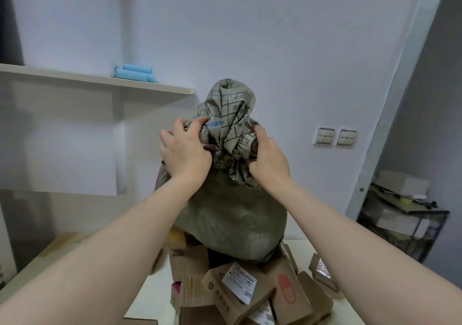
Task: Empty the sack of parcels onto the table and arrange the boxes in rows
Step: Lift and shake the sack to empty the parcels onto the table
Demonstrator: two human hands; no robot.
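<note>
— Where was the sack (232, 209) when you looked?

— Upside down on the table (355, 309), standing tall, its long axis straight up. The bunched top end was highest, and the mouth was down among the boxes (240, 297), out of sight.

— And the hands?

— Both were up at that bunched end. The left hand (185, 149) was closed on a fold of cloth on its side, the right hand (268, 157) closed on the cloth opposite. Neither was nearer; they gripped at about the same height, the sack between them.

— What was in it?

— The lower half bulged, so I judged parcels were still inside, though I couldn't see any through the weave. A heap of cardboard boxes lay loose around its foot, some touching the sack, none in rows.

— So the next move?

— Likely a straight lift upward, since the open end faced down.
</note>
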